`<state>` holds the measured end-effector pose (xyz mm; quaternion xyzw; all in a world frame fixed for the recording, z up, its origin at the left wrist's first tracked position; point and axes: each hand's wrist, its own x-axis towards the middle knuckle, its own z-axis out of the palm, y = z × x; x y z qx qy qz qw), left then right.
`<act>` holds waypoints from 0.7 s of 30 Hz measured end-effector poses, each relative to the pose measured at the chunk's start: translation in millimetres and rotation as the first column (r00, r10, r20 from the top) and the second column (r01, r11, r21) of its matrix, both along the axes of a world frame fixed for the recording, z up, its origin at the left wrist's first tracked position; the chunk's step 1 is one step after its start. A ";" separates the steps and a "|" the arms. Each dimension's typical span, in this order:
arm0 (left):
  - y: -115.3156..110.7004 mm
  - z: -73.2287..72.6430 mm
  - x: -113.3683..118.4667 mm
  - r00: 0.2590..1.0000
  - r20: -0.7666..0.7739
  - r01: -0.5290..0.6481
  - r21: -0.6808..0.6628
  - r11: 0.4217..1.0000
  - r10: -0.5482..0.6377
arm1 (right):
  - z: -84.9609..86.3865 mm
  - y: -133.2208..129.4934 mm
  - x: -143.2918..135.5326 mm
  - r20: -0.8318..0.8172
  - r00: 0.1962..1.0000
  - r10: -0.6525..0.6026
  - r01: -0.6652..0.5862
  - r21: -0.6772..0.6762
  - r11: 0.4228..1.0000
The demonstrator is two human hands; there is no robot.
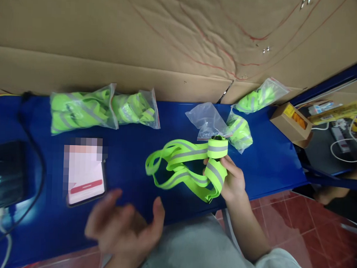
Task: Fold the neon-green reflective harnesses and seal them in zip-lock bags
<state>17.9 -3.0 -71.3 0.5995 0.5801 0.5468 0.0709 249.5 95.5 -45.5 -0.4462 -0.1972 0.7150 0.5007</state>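
Observation:
Neon green straps with a grey reflective stripe hang in loops over the blue table, bunched at their right end. My right hand is closed around that bunched end. Low at the left, my left hand holds nothing; its fingers are apart and slightly blurred. It is just below a phone with a lit, partly pixelated screen. Behind the straps lies a clear plastic bag, and right beside it a bag of green straps.
Two filled strap bags lie along the cardboard wall, another at the back right. An open cardboard box stands at the right end. A dark device with cables is at far left. Part of a person's arm shows at far right.

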 end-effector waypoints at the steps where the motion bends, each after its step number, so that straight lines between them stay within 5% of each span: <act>1: -0.8 4.2 4.6 0.994 -0.104 0.051 0.090 0.995 -0.041 | -0.9 -3.1 -2.0 0.024 0.999 -0.023 0.023 0.014 1.000; 3: 4.8 15.1 19.8 0.975 -0.051 0.220 0.058 0.974 -0.218 | -5.6 -11.9 -8.7 0.096 0.994 -0.050 0.044 0.068 0.997; 6: 28.3 31.7 48.5 0.911 0.261 0.375 -0.210 0.903 -0.318 | -17.8 -29.2 -23.1 0.246 0.967 -0.058 0.006 0.208 0.978; 9: 50.3 39.7 63.3 0.885 0.268 0.451 -0.286 0.846 -0.381 | -28.1 -41.8 -31.3 0.427 0.900 -0.084 -0.085 0.362 0.928; 12: 56.5 36.9 56.2 0.937 0.027 0.347 -0.173 0.922 -0.348 | -27.7 -41.9 -21.1 0.553 0.821 -0.144 -0.197 0.510 0.837; 14: 55.7 33.2 44.6 0.934 -0.231 0.274 -0.029 0.961 -0.273 | -20.3 -38.2 -5.9 0.576 0.763 -0.292 -0.199 0.640 0.742; 17: 56.2 33.0 28.3 0.828 -0.513 0.332 0.123 0.935 -0.227 | -0.6 -33.3 16.1 0.612 0.676 -0.410 -0.318 0.744 0.587; 21: 59.8 44.1 18.6 0.682 -0.671 0.504 0.142 0.852 -0.291 | 26.9 -26.7 27.4 0.824 0.479 -0.304 -0.703 0.567 0.430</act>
